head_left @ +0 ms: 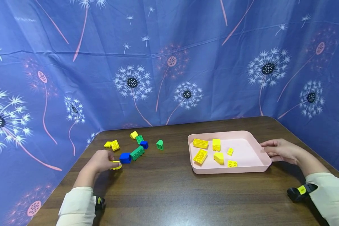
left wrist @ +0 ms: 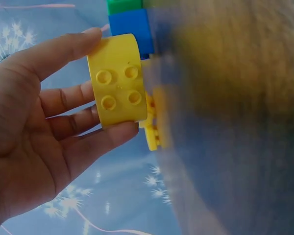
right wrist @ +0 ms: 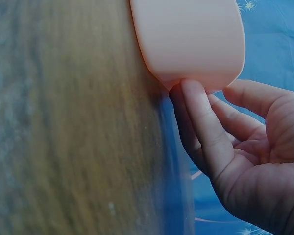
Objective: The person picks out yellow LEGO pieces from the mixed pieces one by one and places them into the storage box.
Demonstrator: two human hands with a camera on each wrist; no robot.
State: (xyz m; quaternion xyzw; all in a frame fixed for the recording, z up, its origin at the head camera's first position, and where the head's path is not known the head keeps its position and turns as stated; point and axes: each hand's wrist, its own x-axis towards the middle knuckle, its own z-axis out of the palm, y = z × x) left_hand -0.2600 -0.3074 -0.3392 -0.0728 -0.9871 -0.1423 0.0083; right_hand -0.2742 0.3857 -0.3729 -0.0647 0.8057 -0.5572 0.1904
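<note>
My left hand [head_left: 112,162] pinches a yellow rounded brick [head_left: 116,165] low over the table, left of the loose pile. The left wrist view shows that yellow brick [left wrist: 118,81], studs facing the camera, held between thumb and fingers [left wrist: 73,49], with a blue brick [left wrist: 130,28] just beyond it. A pink tray [head_left: 254,138] at the right holds several yellow bricks [head_left: 200,143]. My right hand [head_left: 266,149] rests against the tray's right rim. In the right wrist view its nearly straight fingers [right wrist: 201,117] touch the tray's outer wall [right wrist: 191,39].
Loose bricks lie on the dark wooden table [head_left: 164,188]: a blue one [head_left: 125,158], a long green one [head_left: 137,153], a small green one [head_left: 159,144], another blue [head_left: 144,144] and yellow ones [head_left: 113,145]. A blue flowered cloth [head_left: 169,62] walls in the table.
</note>
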